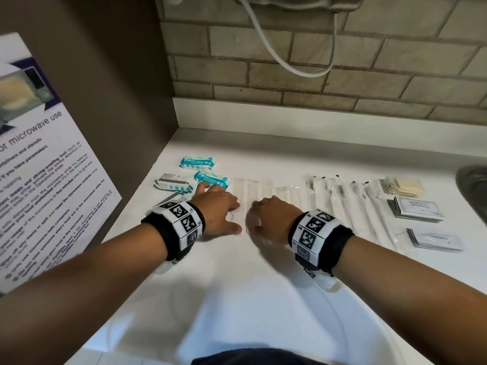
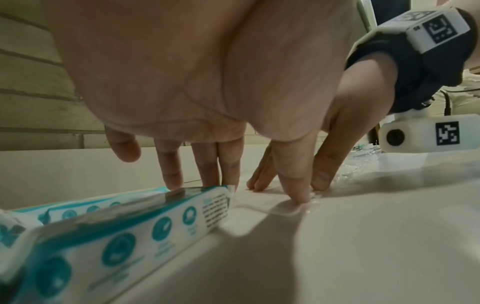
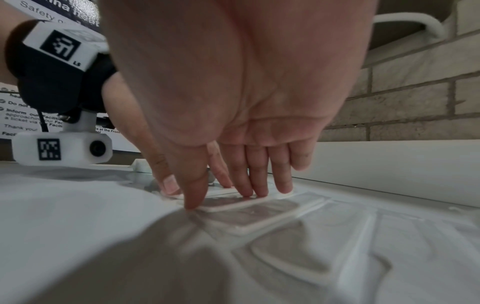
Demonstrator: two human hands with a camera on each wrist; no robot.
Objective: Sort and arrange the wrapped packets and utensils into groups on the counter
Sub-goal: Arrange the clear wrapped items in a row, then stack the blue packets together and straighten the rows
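Both hands lie palm-down, side by side, in the middle of the white counter [image 1: 237, 280]. My left hand [image 1: 232, 216] presses straight fingers and thumb on a flat clear wrapped packet [image 2: 262, 206], right next to a teal wipes packet [image 1: 210, 178]. My right hand [image 1: 257, 217] presses straight fingers on the neighbouring clear packets [image 3: 233, 203]. More clear packets [image 1: 249, 188] lie side by side just beyond the fingers. A second teal wipes packet [image 1: 196, 162] and a grey-white box [image 1: 172, 183] lie at the far left.
Long wrapped utensils [image 1: 342, 201] lie in a row to the right. Beyond them are a beige packet [image 1: 405, 187] and two stacks of sachets [image 1: 416, 209]. A sink rim [image 1: 474, 191] is at the far right, a microwave poster [image 1: 44, 180] on the left wall.
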